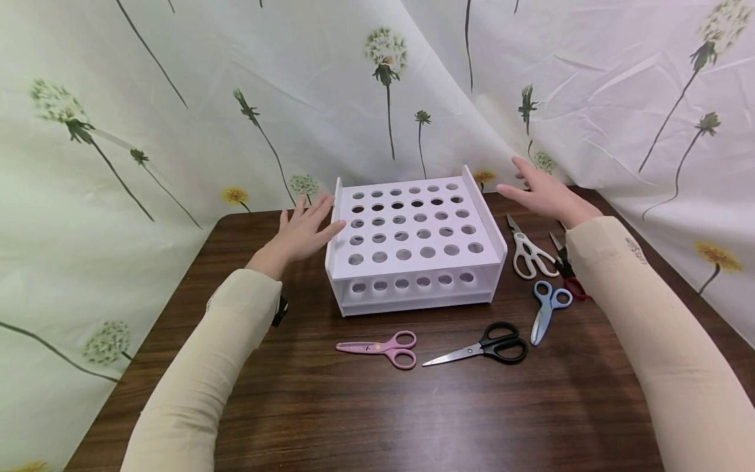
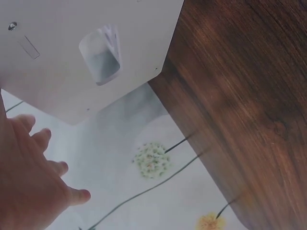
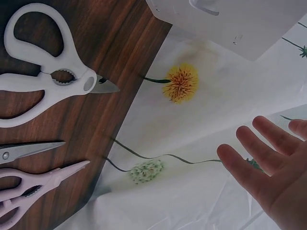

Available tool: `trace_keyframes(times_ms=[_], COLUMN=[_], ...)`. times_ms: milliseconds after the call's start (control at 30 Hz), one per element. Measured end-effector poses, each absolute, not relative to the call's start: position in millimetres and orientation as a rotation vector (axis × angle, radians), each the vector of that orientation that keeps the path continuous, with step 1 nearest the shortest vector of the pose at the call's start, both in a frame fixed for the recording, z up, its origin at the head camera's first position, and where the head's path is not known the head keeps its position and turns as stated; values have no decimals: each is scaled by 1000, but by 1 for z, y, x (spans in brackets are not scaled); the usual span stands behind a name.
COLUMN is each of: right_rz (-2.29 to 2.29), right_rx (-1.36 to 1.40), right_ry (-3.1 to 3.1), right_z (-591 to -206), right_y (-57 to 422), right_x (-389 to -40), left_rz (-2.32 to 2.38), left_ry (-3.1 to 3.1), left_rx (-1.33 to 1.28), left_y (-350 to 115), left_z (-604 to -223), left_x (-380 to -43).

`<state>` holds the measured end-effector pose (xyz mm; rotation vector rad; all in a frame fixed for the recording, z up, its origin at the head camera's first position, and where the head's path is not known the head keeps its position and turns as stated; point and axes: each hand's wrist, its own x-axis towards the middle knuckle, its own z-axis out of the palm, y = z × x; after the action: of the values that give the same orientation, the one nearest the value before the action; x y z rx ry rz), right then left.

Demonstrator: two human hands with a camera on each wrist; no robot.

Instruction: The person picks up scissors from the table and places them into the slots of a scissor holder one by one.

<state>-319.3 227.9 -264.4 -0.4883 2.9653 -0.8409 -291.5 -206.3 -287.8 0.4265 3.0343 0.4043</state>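
While cloth (image 1: 330,98) backs the rack (image 1: 413,244), scissors (image 1: 470,351) lie nearby.

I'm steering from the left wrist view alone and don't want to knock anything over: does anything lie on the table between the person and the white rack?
Observer: Yes, pink scissors and black-handled scissors lie on the person's side of the white rack.
Operator: Is anything gripping its right side?
Observer: No, the right hand is in the air beyond that side, fingers apart from it.
Operator: Which scissors lie closest to that side?
Observer: The white-handled scissors, just to its right.
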Motion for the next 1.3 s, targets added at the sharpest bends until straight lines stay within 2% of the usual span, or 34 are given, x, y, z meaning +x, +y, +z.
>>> trace_keyframes(times_ms=[1300], right_rz=[-915], right_rx=[-413], right_ry=[2947], right_z=[-290], right_y=[257], right_x=[-311], left_rz=[522], left_ry=[2983], left_rx=[471], left_y=[-209], left_z=[-294], left_x=[-291])
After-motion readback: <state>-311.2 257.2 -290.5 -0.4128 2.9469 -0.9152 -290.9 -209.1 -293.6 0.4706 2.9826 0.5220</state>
